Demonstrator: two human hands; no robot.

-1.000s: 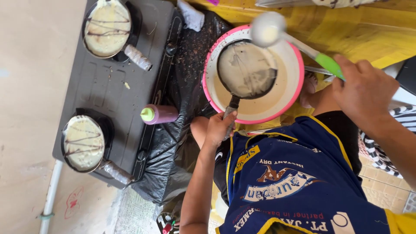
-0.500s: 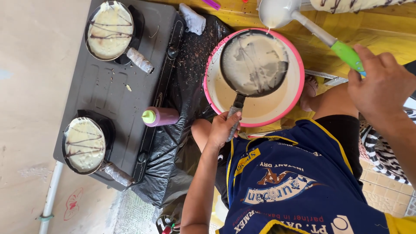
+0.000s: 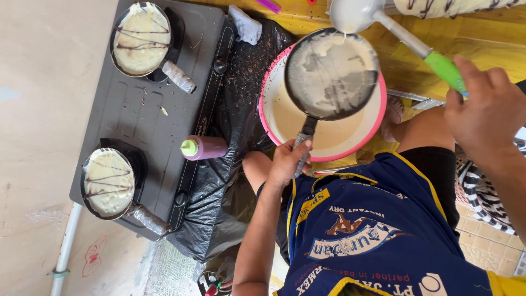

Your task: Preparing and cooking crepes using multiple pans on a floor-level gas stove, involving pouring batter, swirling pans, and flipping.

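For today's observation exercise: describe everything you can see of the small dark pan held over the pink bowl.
The pan is small, round and dark, like non-stick metal, thinly and unevenly coated with pale batter. The left hand grips its dark handle, holding it over the pink-rimmed bowl. The ladle drips batter onto its far edge.

Beside me, a dark two-burner stove [image 3: 137, 118] carries two small black pans of drizzled batter [image 3: 141, 38] [image 3: 108, 182]; a purple squeeze bottle [image 3: 204, 147] lies on it.
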